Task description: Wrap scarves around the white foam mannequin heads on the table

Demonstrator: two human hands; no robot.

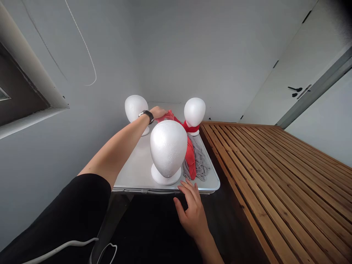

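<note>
My left hand (158, 112), with a watch on its wrist, reaches across the table behind the front white foam head (168, 148). Its fingers are closed on a red scarf (190, 159), which runs behind that head and down its right side. A grey scarf (202, 161) lies crumpled beside the red one. My right hand (192, 209) is open at the table's front edge, fingers apart, with nothing in it. Red cloth also wraps the neck of the back right foam head (195, 111). Another foam head (135, 107) stands bare at the back left.
All this stands on a small white folding table (129, 172) against grey walls. A slatted wooden bench (275, 168) adjoins it on the right. A white door (275, 91) is beyond the bench. White cables (63, 246) hang at the lower left, near my sleeve.
</note>
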